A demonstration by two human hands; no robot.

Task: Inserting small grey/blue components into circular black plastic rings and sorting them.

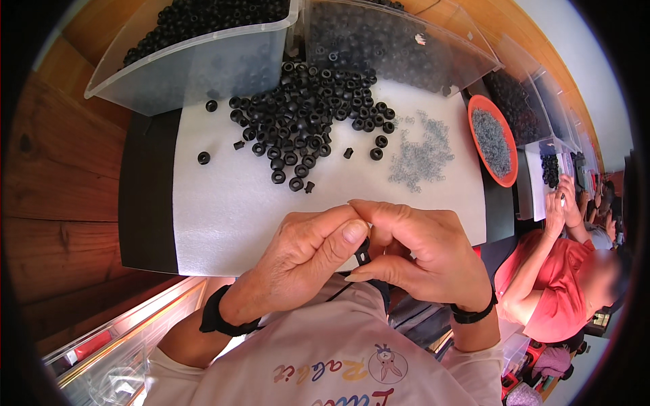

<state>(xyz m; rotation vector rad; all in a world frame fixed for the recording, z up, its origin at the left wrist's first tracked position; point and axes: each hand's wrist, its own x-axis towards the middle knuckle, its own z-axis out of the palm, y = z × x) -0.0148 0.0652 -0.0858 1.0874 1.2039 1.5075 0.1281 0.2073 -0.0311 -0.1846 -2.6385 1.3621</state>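
Close to my body, at the near edge of the white work surface, both hands meet around a small black plastic part. My left hand pinches it, the thumb pressed against the curled fingers. My right hand curls in from the other side, thumb tip under the part and fingers bent over the top. Fingers cover most of the part, so its full shape is hidden. Beyond the hands lies a heap of black ring-shaped parts. To its right is a loose spread of tiny grey, translucent pieces.
Two clear plastic bins of black parts line the far side. An orange-red dish of tiny grey pieces stands at the right. A brown wooden wall is at left. Another person in a red shirt works at right.
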